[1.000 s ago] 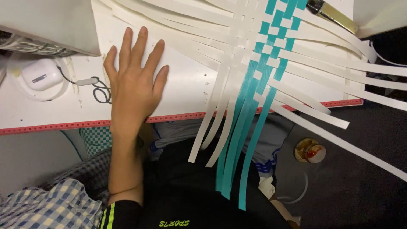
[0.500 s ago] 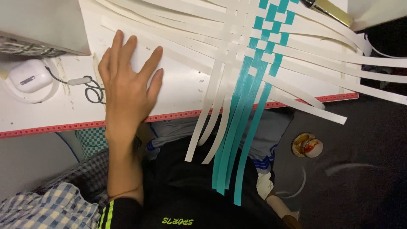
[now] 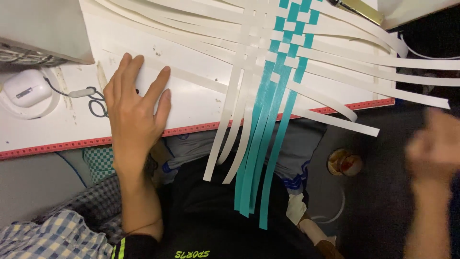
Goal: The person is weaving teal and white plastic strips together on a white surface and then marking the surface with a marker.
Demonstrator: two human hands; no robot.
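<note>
My left hand (image 3: 134, 112) lies open, flat on the worktop (image 3: 191, 103), pinning white strips (image 3: 201, 81). Right hand (image 3: 433, 148) blurred, grip unclear. I judge: keep the weave (image 3: 282, 48) square, press evenly.

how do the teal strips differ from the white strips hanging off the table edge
The teal strips are coloured and hang lower past the table edge; the white strips beside them are pale and end higher. The teal strips run nearly straight; the white strips splay leftward. Both are flat, narrow and woven into one mat.
</note>
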